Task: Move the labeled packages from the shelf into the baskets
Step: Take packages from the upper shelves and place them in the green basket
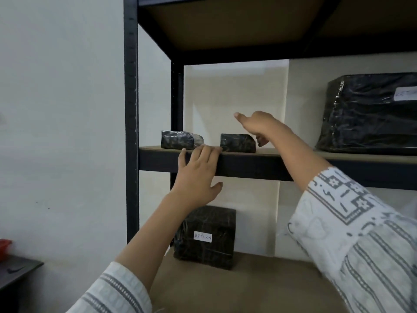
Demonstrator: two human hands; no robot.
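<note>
Two small black wrapped packages lie on the middle shelf board (293, 154): one at the left (178, 139) and one beside it (237, 143). My left hand (198, 170) is open, its fingertips resting on the shelf's front edge between them. My right hand (257, 126) hovers open just above and behind the right small package, fingers spread, not gripping it. A large black package (370, 114) with a white label stands at the right of the same shelf. On the lower shelf sits a black package (205, 237) labelled RETURN. No basket is in view.
The dark metal shelf frame has an upright post (130, 109) at the left and an upper board (225, 23) overhead. A white wall is at the left. A dark table corner (15, 272) with a red object (4, 246) shows at the lower left.
</note>
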